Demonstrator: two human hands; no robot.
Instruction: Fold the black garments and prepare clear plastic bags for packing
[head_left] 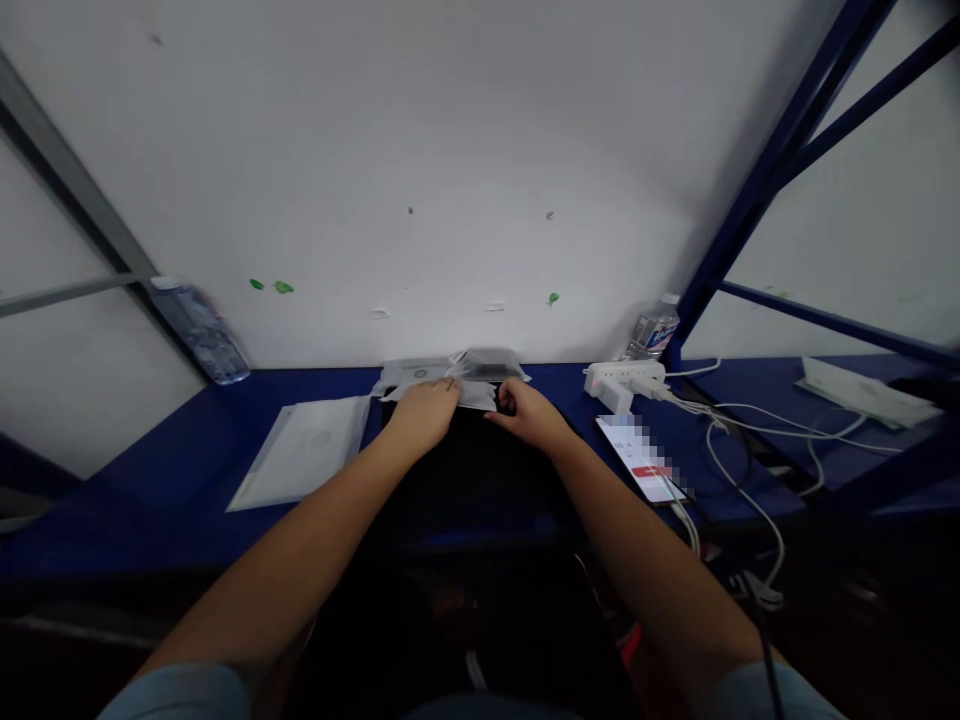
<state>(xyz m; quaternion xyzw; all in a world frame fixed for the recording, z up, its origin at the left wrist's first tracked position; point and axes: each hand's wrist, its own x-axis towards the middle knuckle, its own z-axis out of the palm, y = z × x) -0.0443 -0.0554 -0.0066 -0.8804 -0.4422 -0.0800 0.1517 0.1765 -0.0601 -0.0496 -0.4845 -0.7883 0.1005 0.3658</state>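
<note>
My left hand (429, 412) lies with its fingers together on a translucent plastic packet (474, 394) at the top of a black item (472, 470), near the back of the blue table. At the packet's right end is my right hand (525, 412), its fingers curled and its thumb pointing left at the black item's upper edge. What its fingertips hold, if anything, is too small to tell. More clear plastic packets (412, 374) lie just behind both hands, against the wall.
A flat white packet (304, 450) lies on the blue table (180, 450) at left. Bottles stand at the left (201, 330) and right (654, 328). A power strip (622, 378), white cables and a lit phone (641, 458) are to the right, beside a blue metal frame (757, 200).
</note>
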